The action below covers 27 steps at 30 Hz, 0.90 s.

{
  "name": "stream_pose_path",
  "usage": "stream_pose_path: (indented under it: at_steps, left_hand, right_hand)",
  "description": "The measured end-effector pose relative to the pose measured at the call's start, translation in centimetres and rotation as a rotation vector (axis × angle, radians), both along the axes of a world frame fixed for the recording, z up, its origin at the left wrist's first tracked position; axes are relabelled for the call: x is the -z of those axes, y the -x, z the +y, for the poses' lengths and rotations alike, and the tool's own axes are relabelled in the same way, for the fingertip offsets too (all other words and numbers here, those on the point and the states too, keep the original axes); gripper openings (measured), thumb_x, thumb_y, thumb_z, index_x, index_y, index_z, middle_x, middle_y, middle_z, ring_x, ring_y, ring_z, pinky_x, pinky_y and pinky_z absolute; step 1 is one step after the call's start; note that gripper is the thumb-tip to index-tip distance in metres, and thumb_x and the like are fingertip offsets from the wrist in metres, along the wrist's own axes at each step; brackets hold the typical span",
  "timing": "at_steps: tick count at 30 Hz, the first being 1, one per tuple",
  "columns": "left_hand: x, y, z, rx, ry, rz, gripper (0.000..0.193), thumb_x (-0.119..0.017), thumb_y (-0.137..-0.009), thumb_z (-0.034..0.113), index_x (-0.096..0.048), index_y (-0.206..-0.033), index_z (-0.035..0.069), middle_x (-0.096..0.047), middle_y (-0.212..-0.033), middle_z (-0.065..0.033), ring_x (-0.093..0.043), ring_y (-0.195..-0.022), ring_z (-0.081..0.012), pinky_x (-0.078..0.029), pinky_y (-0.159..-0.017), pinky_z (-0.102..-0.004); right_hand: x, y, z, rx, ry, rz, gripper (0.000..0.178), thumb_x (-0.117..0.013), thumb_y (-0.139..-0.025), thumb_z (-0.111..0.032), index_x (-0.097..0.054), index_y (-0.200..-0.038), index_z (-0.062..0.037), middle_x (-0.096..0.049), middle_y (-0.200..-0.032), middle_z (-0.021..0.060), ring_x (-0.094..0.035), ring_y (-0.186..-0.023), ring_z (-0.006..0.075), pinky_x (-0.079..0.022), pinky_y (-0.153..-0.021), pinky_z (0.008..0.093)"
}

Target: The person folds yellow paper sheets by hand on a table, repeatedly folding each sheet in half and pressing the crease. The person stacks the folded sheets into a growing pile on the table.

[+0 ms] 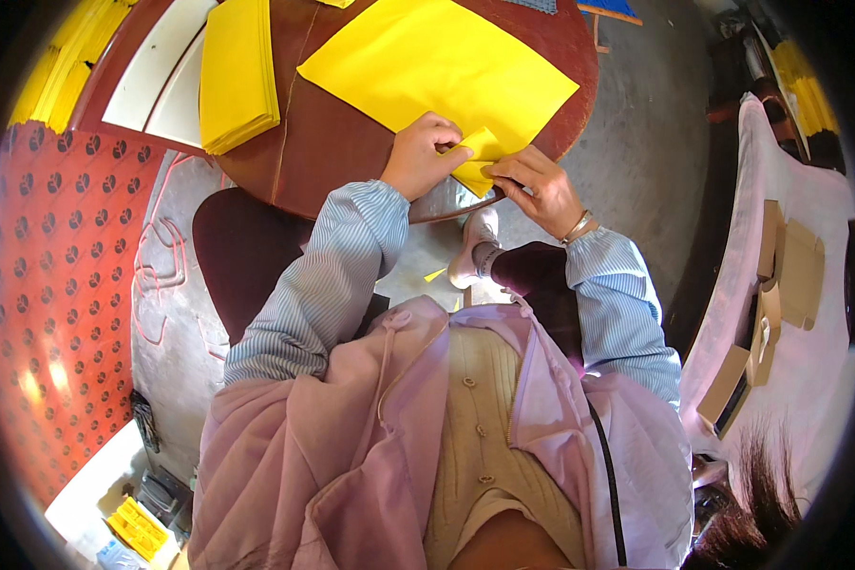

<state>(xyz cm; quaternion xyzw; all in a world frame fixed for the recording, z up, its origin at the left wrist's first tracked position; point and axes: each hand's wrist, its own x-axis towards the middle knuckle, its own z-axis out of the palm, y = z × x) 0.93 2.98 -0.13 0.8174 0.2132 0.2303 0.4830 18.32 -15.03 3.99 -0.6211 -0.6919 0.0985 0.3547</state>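
Note:
A large yellow sheet (437, 66), paper or thin cloth, lies flat on the round reddish-brown table (337, 157). Its near end is gathered into a small folded flap (482, 147) at the table's front edge. My left hand (423, 155) closes on the left side of this flap, thumb and fingers pinching it. From the right, my right hand (539, 190) grips the folded end between thumb and fingers. A bit of yellow hangs over the edge between my hands. Part of the fold is hidden by my fingers.
A stack of folded yellow sheets (238, 76) lies on the table to the left. More yellow bundles (71, 62) are at the far left. Opened cardboard boxes (765, 313) rest on a pale-covered surface (731, 247) at the right. A looped pink cord (161, 271) is on the floor.

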Motion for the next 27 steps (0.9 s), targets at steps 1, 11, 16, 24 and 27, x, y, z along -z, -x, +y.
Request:
stream_pose_path:
  at_steps: [1, 11, 16, 24, 27]
  left_hand:
    - [0.0, 0.0, 0.0, 0.002, 0.014, 0.012, 0.026, -0.084, -0.087, 0.02, -0.076, -0.1, -0.002, -0.071, -0.109, -0.0105, -0.072, -0.094, -0.0215, -0.058, -0.086, -0.0314]
    - [-0.5, 1.3, -0.8, -0.001, 0.041, 0.056, 0.028, -0.084, -0.087, 0.022, -0.076, -0.1, -0.001, -0.071, -0.112, -0.0107, -0.072, -0.098, -0.0232, -0.057, -0.088, -0.0322]
    - [0.0, 1.7, -1.2, -0.008, 0.029, 0.035, 0.025, -0.084, -0.087, 0.021, -0.077, -0.099, 0.0, -0.072, -0.11, -0.0098, -0.071, -0.099, -0.0233, -0.057, -0.088, -0.0328]
    - [-0.1, 1.4, -0.6, 0.004, 0.05, -0.028, 0.022, -0.084, -0.085, 0.02, -0.078, -0.095, 0.002, -0.071, -0.105, -0.0103, -0.071, -0.093, -0.0243, -0.057, -0.083, -0.0334]
    - [-0.2, 1.7, -0.5, 0.036, 0.041, -0.012, 0.021, -0.081, -0.088, 0.019, -0.078, -0.099, 0.002, -0.07, -0.109, -0.0102, -0.071, -0.097, -0.0246, -0.056, -0.087, -0.0333]
  right_hand:
    - [-0.1, 0.2, 0.0, -0.007, 0.006, -0.002, 0.026, -0.077, -0.087, -0.004, -0.076, -0.113, -0.0061, -0.071, -0.105, 0.0104, -0.068, -0.097, 0.0308, -0.058, -0.086, 0.0399]
    - [-0.9, 1.8, -0.4, -0.05, 0.035, -0.071, 0.036, -0.08, -0.077, -0.002, -0.076, -0.112, -0.0069, -0.069, -0.109, 0.0092, -0.066, -0.104, 0.0304, -0.057, -0.09, 0.0391]
    - [-0.1, 2.7, -1.0, -0.051, -0.006, -0.082, 0.029, -0.081, -0.081, -0.002, -0.075, -0.108, -0.0065, -0.069, -0.103, 0.009, -0.068, -0.098, 0.0297, -0.057, -0.087, 0.0382]
    - [1.1, 2.4, -0.5, 0.04, -0.023, 0.162, 0.019, -0.081, -0.088, -0.004, -0.077, -0.107, -0.0019, -0.072, -0.101, 0.0106, -0.07, -0.093, 0.0272, -0.058, -0.081, 0.035]
    - [1.7, 2.4, -0.5, 0.143, 0.075, 0.386, 0.016, -0.083, -0.088, -0.004, -0.078, -0.102, 0.0, -0.074, -0.095, 0.0091, -0.071, -0.081, 0.0196, -0.057, -0.074, 0.0311]
